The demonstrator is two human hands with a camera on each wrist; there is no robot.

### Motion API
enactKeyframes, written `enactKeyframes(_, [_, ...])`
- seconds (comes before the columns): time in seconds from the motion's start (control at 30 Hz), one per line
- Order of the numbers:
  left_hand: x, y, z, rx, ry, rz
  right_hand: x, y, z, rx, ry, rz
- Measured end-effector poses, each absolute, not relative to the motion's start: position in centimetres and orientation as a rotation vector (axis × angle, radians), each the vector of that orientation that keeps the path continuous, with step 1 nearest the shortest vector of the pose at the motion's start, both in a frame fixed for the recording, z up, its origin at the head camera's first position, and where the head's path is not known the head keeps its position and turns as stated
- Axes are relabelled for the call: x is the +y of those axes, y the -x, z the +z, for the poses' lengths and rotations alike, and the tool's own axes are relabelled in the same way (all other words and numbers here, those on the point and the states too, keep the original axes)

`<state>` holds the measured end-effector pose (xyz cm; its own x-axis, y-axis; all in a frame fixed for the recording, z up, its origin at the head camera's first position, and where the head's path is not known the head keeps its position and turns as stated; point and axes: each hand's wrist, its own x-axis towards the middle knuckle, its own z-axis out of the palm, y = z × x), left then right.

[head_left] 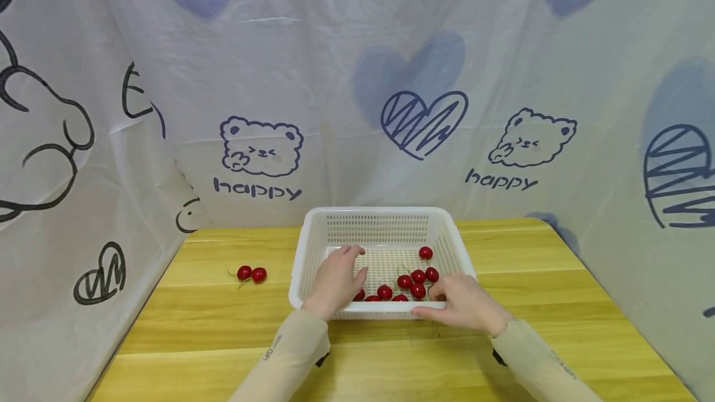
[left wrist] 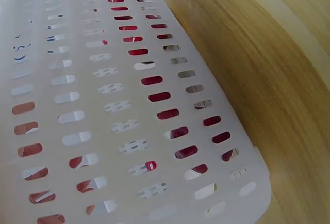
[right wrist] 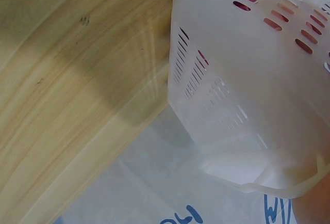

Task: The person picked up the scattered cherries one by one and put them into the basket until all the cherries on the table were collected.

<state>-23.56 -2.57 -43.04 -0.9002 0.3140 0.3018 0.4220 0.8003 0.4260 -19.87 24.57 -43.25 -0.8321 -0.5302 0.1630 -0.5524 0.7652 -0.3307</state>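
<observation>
A white slotted plastic basket [head_left: 385,307] stands on the table, with several red cherries [head_left: 384,292] in it, mostly along its front and right. My left hand [head_left: 335,279] reaches over the front rim into the basket's left part. Its thumb and fingers are spread apart with nothing between them, near the cherries at the front wall. Through the slots of the basket wall [left wrist: 118,115], the left wrist view shows bits of red fruit and skin. At the right end of the front rim, my right hand [head_left: 466,303] grips the basket, thumb outside and fingers curled inside.
Two more cherries [head_left: 259,275] with stems lie on the wooden table [head_left: 206,321] left of the basket. Behind the table hangs a pale printed curtain [head_left: 346,110], close to the basket's back, and it runs down both sides.
</observation>
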Motion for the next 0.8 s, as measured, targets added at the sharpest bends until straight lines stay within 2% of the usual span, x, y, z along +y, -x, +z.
enactKeyframes(0.8, [-3.8,23.5,-42.9,-2.685,0.546,-0.697,24.5,19.8,-43.2,-2.895,-0.889,0.579])
